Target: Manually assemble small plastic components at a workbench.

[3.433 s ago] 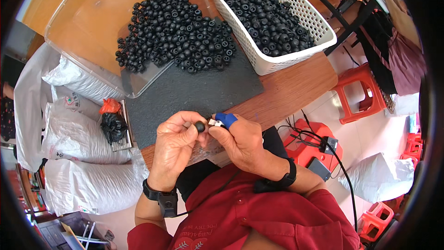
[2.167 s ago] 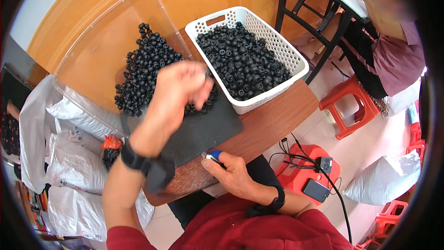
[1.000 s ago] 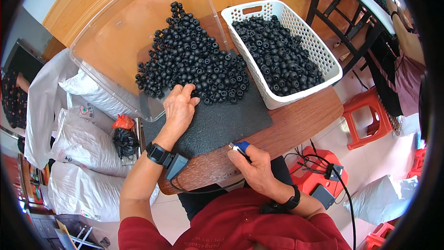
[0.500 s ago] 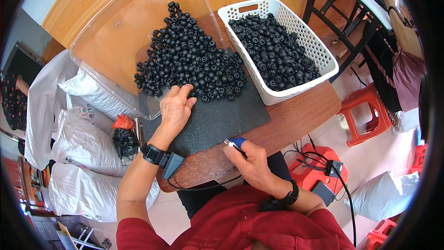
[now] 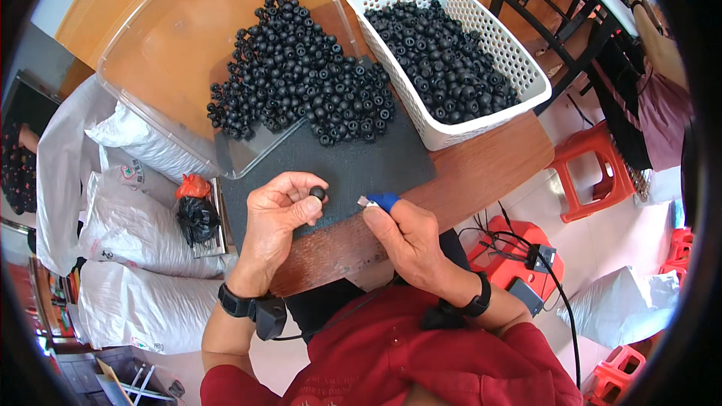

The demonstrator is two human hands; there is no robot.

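Note:
Between the thumb and fingertips of my left hand (image 5: 277, 210) is a small black round piece (image 5: 317, 192), raised above the near edge of the dark mat (image 5: 398, 154). My right hand (image 5: 414, 244) is closed on a small metal-tipped tool (image 5: 363, 201), whose tip points toward the piece but stays apart from it. Most of the tool is hidden in the fingers. Something blue (image 5: 384, 201) covers the index fingertip. A pile of similar black pieces (image 5: 301, 79), several with holes showing, spreads over the far part of the mat and the mouth of a clear plastic bin (image 5: 259, 156).
A white perforated basket (image 5: 492, 49) full of black pieces stands on the wooden table (image 5: 489, 158) at right. White sacks (image 5: 143, 301) are stacked at left. Red stools (image 5: 594, 173) and a black cable (image 5: 560, 286) are at right. Another person's arm (image 5: 662, 53) shows at upper right.
My left hand has drawn back from the pile toward me and now holds a black piece. My right hand has shifted slightly up, its tool still gripped. The view has shifted slightly.

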